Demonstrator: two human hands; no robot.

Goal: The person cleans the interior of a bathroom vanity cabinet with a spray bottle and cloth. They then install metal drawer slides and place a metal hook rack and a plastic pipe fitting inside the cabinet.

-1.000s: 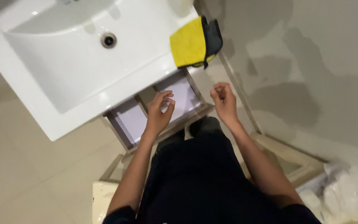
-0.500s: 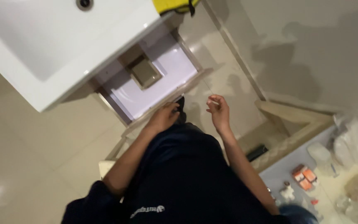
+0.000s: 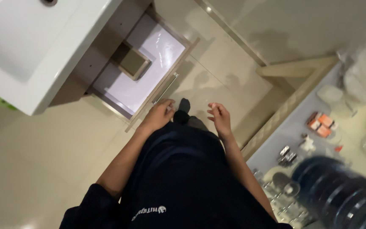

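The pulled-out white drawer with a pale wooden front [image 3: 149, 63] sits under the white sink counter [image 3: 34, 46], and the left hand [image 3: 159, 114] reaches down with bent fingers touching the drawer's thin silver bar handle [image 3: 164, 89]. The right hand [image 3: 220, 118] hangs just beside it over the shiny beige floor, fingers loosely curled and a little spread, holding nothing. Well off to the right, small orange and white boxes [image 3: 320, 124] lie on a grey shelf [image 3: 284, 131].
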